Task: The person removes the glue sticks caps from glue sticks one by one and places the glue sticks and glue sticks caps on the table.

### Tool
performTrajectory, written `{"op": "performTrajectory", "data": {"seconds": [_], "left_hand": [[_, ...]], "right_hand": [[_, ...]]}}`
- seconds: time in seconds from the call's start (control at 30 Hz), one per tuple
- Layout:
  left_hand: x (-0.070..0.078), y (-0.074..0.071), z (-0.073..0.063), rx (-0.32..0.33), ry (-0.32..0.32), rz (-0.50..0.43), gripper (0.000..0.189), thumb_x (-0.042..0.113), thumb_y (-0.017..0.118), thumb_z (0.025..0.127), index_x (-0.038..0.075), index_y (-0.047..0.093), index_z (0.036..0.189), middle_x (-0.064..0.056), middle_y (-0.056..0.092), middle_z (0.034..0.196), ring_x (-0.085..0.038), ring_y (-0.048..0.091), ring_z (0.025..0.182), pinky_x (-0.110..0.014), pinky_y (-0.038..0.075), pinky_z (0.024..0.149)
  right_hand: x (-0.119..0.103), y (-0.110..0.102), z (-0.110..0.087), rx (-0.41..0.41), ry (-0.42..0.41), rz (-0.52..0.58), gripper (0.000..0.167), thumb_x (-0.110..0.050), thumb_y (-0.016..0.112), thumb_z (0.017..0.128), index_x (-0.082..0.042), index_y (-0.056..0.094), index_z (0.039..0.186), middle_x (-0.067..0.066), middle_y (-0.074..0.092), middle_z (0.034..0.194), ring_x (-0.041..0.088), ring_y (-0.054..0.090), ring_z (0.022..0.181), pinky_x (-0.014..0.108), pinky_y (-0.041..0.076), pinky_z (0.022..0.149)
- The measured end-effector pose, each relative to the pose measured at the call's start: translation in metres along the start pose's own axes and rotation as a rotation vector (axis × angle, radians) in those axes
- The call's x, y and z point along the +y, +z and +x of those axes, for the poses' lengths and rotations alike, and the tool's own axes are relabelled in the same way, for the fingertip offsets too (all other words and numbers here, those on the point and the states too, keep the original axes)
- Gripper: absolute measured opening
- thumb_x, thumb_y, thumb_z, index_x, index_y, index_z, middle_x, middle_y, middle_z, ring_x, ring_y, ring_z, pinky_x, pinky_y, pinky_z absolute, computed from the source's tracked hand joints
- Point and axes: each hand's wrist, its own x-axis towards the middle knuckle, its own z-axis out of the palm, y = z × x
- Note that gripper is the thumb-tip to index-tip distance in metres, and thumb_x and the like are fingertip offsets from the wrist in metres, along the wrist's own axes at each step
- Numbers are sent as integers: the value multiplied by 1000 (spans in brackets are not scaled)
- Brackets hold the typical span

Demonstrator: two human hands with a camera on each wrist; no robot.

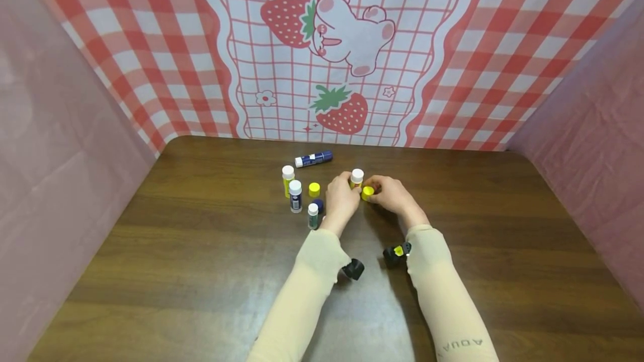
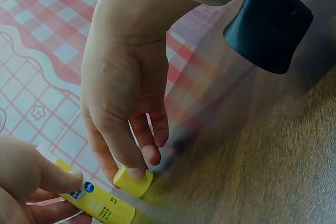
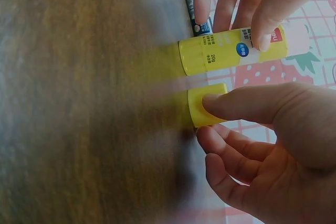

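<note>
My left hand point(image 1: 342, 200) grips a yellow glue stick point(image 1: 356, 180) with a white top end, thumb along its label. The glue stick point(image 3: 226, 53) stands upright close over the table, its yellow end down. Just to its right, my right hand point(image 1: 394, 195) pinches a yellow cap point(image 1: 368, 193) between thumb and fingers. In the right wrist view the cap point(image 3: 202, 106) sits beside the lower end of the glue stick, a small gap between them. Left of my left hand are a loose yellow cap point(image 1: 314, 189) and a dark blue cap point(image 1: 319, 204), partly covered by a small green glue stick point(image 1: 313, 216).
Another yellow glue stick point(image 1: 288, 180) and a dark blue one point(image 1: 296, 198) stand at the left of the group. Behind them a blue glue stick point(image 1: 314, 159) lies on the wooden table point(image 1: 201, 272). A checked cloth point(image 1: 166, 49) hangs along the back edge.
</note>
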Motion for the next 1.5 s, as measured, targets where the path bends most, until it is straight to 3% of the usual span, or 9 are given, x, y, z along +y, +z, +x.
{"op": "performTrajectory", "data": {"seconds": [1.13,1.33,1.5], "left_hand": [[2,2,-2,-6,45,68,35,16,63,84,5,58,117,-11,61,109,-28,59,99,-39,46,86],[5,-3,-4,3,46,52,42,19,65,82,2,55,119,-14,58,113,-29,57,103,-38,43,90],[9,-17,-8,-37,65,47,50,22,65,83,2,50,126,-14,54,120,-28,53,109,-38,41,93]], "right_hand": [[1,2,-3,17,-21,-7,29,-8,65,78,-2,61,106,14,60,89,27,53,82,43,43,78],[1,1,-3,29,-29,-11,31,-9,66,78,-3,61,108,12,59,87,26,53,80,41,43,75],[2,1,-5,33,-31,-16,36,-10,66,78,-4,58,112,12,58,89,25,53,80,40,43,74]]}}
